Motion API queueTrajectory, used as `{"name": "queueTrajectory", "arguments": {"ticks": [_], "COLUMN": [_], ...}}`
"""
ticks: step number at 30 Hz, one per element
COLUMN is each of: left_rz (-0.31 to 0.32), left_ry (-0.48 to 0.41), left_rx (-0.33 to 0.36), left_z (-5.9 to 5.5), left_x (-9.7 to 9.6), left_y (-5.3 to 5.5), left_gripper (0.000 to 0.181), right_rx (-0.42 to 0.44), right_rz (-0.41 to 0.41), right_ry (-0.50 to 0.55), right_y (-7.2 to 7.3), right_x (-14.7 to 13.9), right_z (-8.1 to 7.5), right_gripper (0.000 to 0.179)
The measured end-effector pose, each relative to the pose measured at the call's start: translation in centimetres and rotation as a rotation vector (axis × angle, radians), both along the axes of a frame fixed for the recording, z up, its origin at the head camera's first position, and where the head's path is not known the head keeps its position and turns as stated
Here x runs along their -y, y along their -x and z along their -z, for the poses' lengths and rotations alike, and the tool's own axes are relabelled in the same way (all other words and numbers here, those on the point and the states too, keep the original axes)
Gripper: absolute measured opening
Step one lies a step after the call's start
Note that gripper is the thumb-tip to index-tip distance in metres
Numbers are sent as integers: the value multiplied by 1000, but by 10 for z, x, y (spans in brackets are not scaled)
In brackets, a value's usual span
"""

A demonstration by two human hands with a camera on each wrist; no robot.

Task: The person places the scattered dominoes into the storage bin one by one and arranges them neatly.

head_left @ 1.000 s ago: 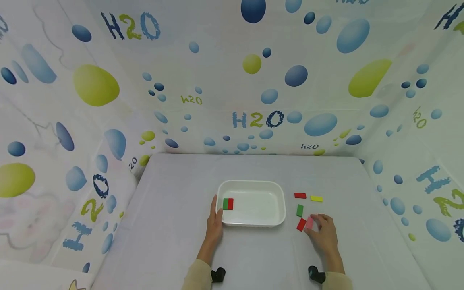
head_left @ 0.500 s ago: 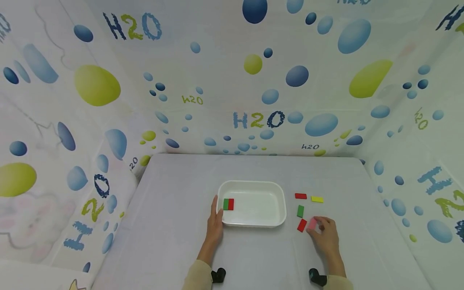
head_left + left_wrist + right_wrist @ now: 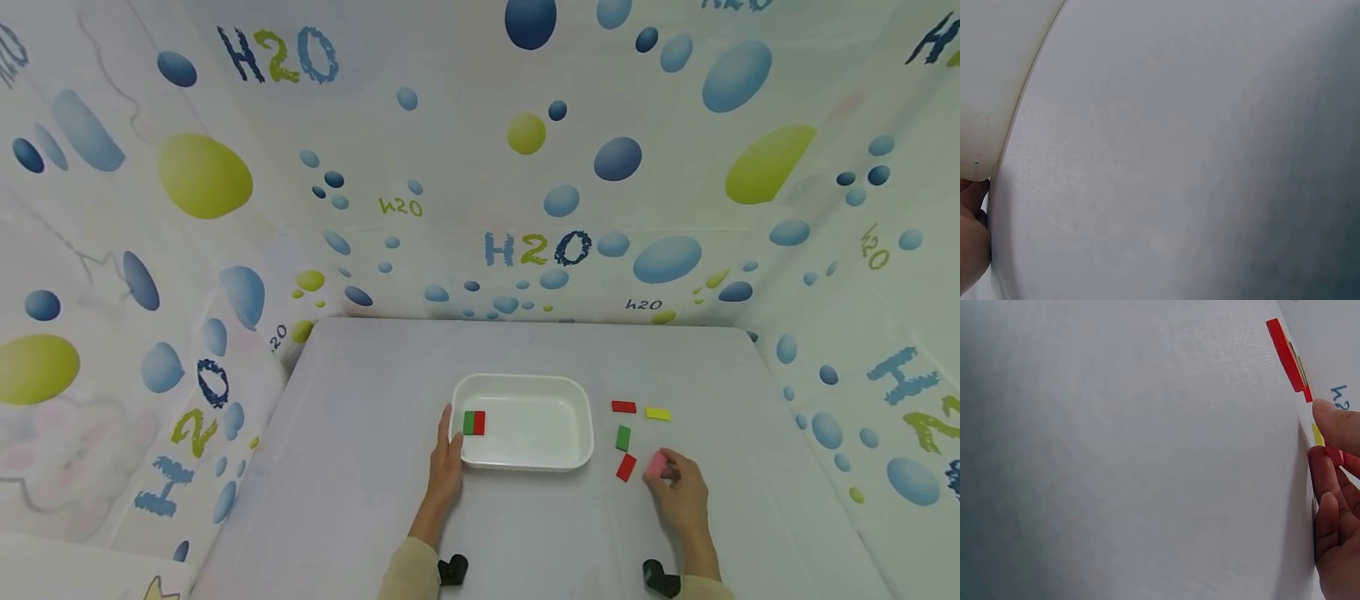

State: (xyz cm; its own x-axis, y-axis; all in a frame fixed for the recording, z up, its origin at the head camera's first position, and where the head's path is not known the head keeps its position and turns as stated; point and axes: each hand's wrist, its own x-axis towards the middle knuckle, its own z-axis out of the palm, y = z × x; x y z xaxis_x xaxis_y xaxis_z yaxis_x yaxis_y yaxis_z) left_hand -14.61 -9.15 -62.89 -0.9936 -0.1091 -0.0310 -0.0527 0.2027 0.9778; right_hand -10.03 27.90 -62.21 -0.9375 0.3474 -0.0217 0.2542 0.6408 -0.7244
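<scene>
A white rectangular tray [image 3: 553, 423] lies on the table, with a green block [image 3: 468, 423] and a red block [image 3: 479, 423] side by side near its left wall. My left hand [image 3: 446, 467] touches the tray's left side, fingers straight along the wall and thumb at the near corner. In the left wrist view, part of that hand [image 3: 974, 247] shows below the tray's wall [image 3: 997, 87]. To the right of the tray, my right hand [image 3: 684, 492] pinches a pink block [image 3: 657, 464] between thumb and fingers. The right wrist view shows the pink block [image 3: 1334, 454] partly hidden by the fingers.
Right of the tray lie a red block [image 3: 623, 407], a yellow block [image 3: 657, 413], a green block [image 3: 623, 438] and another red block [image 3: 626, 467]. The white-covered table [image 3: 360, 417] meets printed curtains [image 3: 450, 167] at the back and sides.
My right hand has drawn the pink block slightly right, away from the nearest red block, and the block has turned in the fingers. The left hand and tray stay in place.
</scene>
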Motion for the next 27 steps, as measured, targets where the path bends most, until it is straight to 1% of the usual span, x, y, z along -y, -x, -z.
{"name": "queueTrajectory", "arguments": {"ticks": [4,7,13,16,19,23,25,27], "left_rz": [-2,0,5,-1,-4,6,13,11], "left_ry": [8,13,-2,-1,-5,-11,-10,-10], "left_rx": [10,13,10,14,18,24,24,22], "left_z": [0,-1,-1,-2,-9,-31,-39,-36], "left_x": [0,-1,-1,-1,-2,-4,-4,-3], "left_y": [0,0,1,1,-1,-8,-10,-9], "left_gripper": [54,54,54,54,54,55,55,55], "right_rx": [-23,-9,16,14,-5,-40,-61,-89], "right_rz": [13,34,67,85,103,117,122,123], "right_ry": [-6,-13,10,20,31,33,30,25], "right_y": [1,1,-2,-3,-2,0,1,2], "right_x": [1,1,1,1,1,1,2,3], "right_z": [-1,-1,-4,-7,-10,-15,-19,-23], "right_gripper": [52,52,54,53,53,53,53,53]}}
